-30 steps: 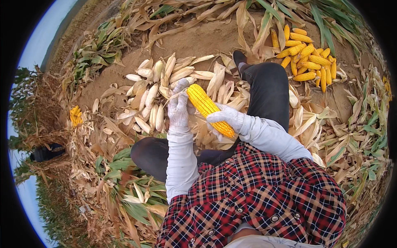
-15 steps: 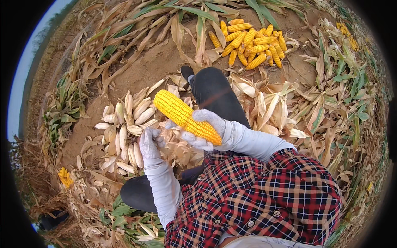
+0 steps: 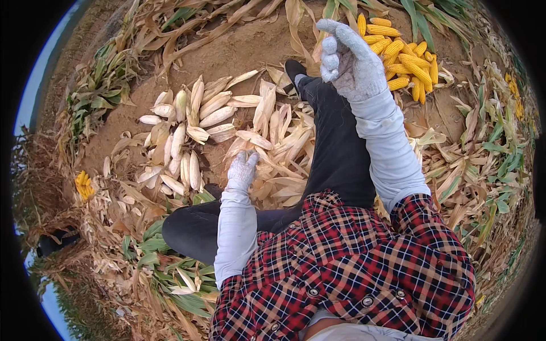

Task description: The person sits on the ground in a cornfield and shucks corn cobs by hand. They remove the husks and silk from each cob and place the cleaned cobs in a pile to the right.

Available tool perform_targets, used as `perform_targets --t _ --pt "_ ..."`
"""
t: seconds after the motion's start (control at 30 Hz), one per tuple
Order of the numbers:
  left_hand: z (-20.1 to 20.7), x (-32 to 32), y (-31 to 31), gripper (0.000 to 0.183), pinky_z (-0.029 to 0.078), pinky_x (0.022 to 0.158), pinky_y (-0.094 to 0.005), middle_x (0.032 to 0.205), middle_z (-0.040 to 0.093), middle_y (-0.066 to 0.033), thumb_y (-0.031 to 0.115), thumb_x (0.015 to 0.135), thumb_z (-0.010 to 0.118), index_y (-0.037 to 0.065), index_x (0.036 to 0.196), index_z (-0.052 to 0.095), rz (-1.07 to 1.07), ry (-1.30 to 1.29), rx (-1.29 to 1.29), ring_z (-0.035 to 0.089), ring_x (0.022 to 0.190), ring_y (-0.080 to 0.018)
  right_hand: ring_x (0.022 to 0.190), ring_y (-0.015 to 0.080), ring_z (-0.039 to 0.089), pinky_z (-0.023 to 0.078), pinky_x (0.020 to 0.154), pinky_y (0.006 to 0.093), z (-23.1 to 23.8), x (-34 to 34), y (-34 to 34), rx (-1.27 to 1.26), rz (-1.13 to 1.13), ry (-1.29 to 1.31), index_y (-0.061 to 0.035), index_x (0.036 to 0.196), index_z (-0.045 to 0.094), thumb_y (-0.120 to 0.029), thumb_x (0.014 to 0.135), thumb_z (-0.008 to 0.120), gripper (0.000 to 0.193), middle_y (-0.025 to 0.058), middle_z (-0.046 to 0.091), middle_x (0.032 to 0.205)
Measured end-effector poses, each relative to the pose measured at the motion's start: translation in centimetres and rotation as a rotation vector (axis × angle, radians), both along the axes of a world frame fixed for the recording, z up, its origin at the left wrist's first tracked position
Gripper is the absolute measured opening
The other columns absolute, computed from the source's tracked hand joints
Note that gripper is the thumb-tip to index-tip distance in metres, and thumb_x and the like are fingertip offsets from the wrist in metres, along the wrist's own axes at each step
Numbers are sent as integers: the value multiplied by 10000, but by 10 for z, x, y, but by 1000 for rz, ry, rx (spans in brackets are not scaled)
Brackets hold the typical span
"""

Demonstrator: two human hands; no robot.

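Note:
My right hand (image 3: 354,63), in a pale knitted glove, is raised over my dark-trousered leg beside the pile of bare yellow corn cobs (image 3: 392,48). Its index finger is stretched out, the others are loosely bent, and I see nothing in it. Part of the pile is hidden behind this hand. My left hand (image 3: 243,169), gloved likewise, hovers near the loose dry husks (image 3: 281,150) between my legs. Its fingers are slightly bent with the thumb apart, and no thing shows in them. To its left, unhusked corn ears (image 3: 187,119) lie heaped on the soil.
Dry leaves and stalks (image 3: 227,25) ring the bare brown soil (image 3: 239,59). More husks (image 3: 438,165) lie right of my leg. A small group of yellow cobs (image 3: 84,186) sits at far left, and others (image 3: 515,94) at far right. Green leaves (image 3: 153,244) lie by my left knee.
The yellow corn cob has left my right hand, which has moved forward and right toward the cob pile and opened. My left hand has shifted right and its fingers have loosened. The view has moved.

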State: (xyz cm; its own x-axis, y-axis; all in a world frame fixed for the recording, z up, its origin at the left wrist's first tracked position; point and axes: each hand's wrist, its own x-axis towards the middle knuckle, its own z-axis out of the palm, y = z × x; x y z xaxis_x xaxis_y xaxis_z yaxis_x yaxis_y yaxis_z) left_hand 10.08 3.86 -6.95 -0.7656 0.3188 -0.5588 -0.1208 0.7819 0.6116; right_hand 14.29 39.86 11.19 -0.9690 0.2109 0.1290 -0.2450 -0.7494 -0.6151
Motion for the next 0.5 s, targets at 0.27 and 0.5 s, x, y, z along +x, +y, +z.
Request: perform_targets --t 0.27,0.5 --pt "-51 -64 24 526 502 990 -492 1266 667 -254 454 947 641 56 1289 620 -117 223 -230 656 1151 -412 725 136 611 513 588 288 -33 -31 32 -82 -32 -37 1 1362 595 -298 1087 524 412 38 700 949" --pt "-158 -125 78 693 457 1092 -461 1479 538 -195 451 917 687 116 1490 487 -221 379 -218 555 1322 -382 667 105 429 402 537 258 -47 -26 50 -373 -32 -101 64 1415 508 -302 1110 472 477 29 556 919"
